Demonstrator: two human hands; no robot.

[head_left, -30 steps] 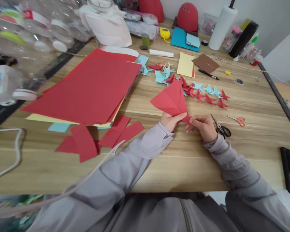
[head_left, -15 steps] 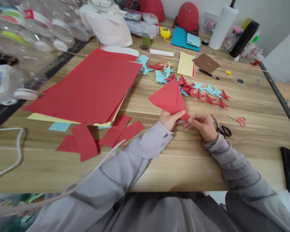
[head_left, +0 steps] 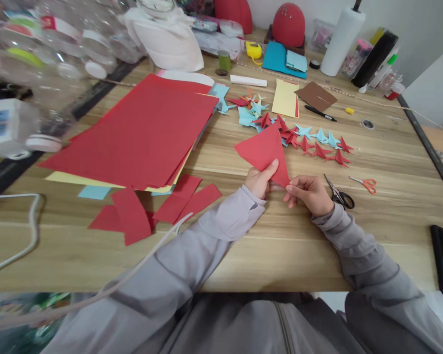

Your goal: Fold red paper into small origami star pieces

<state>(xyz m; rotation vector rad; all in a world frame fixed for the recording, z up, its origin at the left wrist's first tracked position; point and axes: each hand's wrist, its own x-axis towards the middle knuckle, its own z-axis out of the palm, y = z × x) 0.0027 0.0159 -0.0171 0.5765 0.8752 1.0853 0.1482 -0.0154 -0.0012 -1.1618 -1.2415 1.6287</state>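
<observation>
A folded sheet of red paper (head_left: 264,150), roughly triangular, is held above the table between both hands. My left hand (head_left: 260,181) is closed on its lower left part, thumb on top and fingers underneath. My right hand (head_left: 306,194) pinches the lower right corner between thumb and fingers. Just beyond the paper lie several folded red and light-blue paper cranes (head_left: 321,150). Black-handled scissors (head_left: 341,196) lie right beside my right hand, with small orange-handled scissors (head_left: 368,185) farther right.
A stack of large red sheets (head_left: 143,132) covers the left of the table, with cut red strips (head_left: 133,216) in front. A white cable (head_left: 162,241) crosses my left forearm. Farther back are a yellow tape measure (head_left: 253,50), yellow paper (head_left: 285,98) and a black pen (head_left: 320,113).
The red paper's lower flap now lies flat, giving a plain triangle. My left thumb has moved up onto the paper. My right hand still pinches the corner.
</observation>
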